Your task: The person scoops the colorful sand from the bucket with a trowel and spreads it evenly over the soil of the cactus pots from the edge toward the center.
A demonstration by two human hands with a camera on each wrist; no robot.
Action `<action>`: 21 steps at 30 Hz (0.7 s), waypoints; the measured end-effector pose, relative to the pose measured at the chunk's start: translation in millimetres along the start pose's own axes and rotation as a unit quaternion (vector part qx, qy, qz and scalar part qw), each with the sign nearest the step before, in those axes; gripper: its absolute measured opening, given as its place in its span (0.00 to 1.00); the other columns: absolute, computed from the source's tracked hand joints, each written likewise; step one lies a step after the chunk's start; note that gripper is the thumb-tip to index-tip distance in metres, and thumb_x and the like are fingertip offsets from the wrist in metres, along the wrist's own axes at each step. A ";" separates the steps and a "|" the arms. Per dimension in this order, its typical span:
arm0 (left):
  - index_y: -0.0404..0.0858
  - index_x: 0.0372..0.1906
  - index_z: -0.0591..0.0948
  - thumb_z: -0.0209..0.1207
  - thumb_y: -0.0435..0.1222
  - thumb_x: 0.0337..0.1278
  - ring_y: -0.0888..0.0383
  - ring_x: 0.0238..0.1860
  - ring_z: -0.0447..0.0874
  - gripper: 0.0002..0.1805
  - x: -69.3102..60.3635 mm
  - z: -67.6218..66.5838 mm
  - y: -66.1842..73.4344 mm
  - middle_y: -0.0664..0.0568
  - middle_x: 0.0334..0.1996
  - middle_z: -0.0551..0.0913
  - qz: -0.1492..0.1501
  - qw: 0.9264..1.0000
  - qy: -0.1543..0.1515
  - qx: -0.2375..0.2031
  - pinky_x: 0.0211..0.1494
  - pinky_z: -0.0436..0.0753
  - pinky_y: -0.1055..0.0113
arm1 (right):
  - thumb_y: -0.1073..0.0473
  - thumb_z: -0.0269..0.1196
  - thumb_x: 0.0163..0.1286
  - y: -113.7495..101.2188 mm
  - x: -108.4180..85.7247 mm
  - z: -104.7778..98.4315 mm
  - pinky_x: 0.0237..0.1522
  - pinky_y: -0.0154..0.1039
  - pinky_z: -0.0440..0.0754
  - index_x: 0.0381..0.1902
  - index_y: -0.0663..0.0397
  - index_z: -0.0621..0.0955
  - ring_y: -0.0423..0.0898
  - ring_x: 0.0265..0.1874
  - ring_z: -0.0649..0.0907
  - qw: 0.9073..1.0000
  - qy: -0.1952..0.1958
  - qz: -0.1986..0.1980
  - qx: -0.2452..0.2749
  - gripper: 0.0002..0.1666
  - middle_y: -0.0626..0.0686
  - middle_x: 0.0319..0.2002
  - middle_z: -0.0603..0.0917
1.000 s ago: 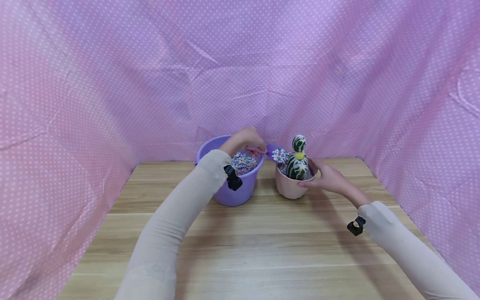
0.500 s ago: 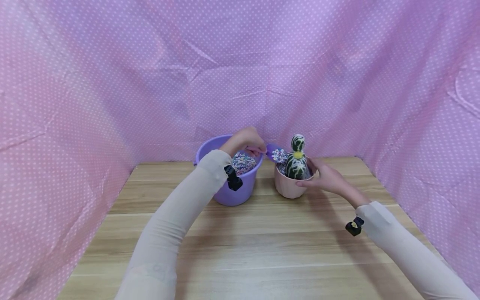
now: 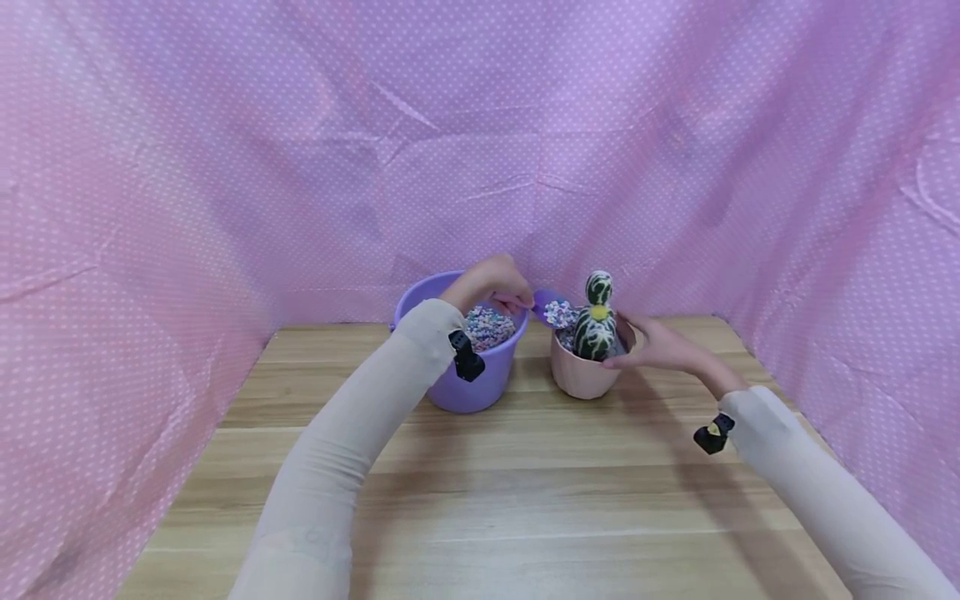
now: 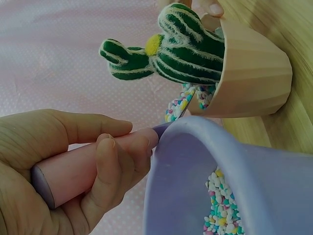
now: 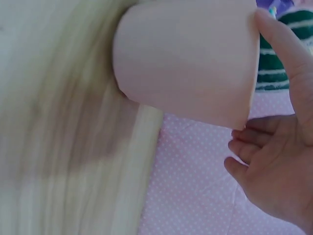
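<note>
L hand grips a scoop by its pink handle over a purple bucket; the scoop's end, loaded w/ coloured pellets, reaches the L rim of a peach pot standing R of the bucket on the table. Risk: tipped too early, the load cd spill thru the gap btwn the two; pushed too far, it may knock the cactus askew. Far R, R hand holds the rim btwn spread thumb & fingers; a slack hold cd let a bumped pot slide
</note>
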State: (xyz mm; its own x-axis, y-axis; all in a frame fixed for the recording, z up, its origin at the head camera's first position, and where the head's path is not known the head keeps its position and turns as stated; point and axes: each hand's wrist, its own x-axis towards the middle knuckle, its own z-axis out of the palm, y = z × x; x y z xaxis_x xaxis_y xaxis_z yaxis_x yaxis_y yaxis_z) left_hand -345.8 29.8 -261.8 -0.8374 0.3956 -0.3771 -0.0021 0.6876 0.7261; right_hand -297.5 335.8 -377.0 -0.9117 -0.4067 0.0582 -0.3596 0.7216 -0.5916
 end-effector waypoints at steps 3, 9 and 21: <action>0.28 0.34 0.84 0.63 0.27 0.58 0.62 0.17 0.78 0.03 -1.5 -0.1 1.2 0.52 0.17 0.80 0.000 1.000 -0.002 0.005 0.46 0.89 0.63 | 0.49 0.80 0.55 3.9 6.0 -3.7 0.74 0.66 0.62 0.79 0.64 0.58 0.67 0.74 0.65 1.000 -0.017 -0.016 0.011 0.63 0.68 0.75 0.65; 0.31 0.29 0.83 0.63 0.27 0.60 0.62 0.17 0.79 0.05 -1.8 -0.3 2.4 0.52 0.16 0.80 -0.001 1.000 -0.009 0.009 0.33 0.86 0.70 | 0.48 0.80 0.55 6.9 10.5 -5.8 0.74 0.66 0.61 0.78 0.63 0.59 0.65 0.74 0.66 0.999 -0.039 0.003 0.016 0.62 0.66 0.75 0.67; 0.28 0.34 0.84 0.63 0.27 0.59 0.61 0.19 0.79 0.03 -1.2 0.7 3.8 0.52 0.17 0.80 -0.002 1.000 -0.005 0.017 0.40 0.89 0.67 | 0.45 0.79 0.56 3.4 4.8 -1.7 0.70 0.63 0.69 0.79 0.59 0.60 0.62 0.68 0.72 1.000 -0.023 0.016 0.009 0.61 0.66 0.70 0.72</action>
State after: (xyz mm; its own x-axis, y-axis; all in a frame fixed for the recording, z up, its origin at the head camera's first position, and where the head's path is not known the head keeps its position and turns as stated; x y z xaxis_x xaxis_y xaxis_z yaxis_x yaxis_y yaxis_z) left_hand -344.4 32.3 -259.1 -0.8316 0.3995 -0.3858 0.0133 0.7088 0.7053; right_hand -303.4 337.2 -377.3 -0.9123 -0.4095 0.0028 -0.3269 0.7242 -0.6072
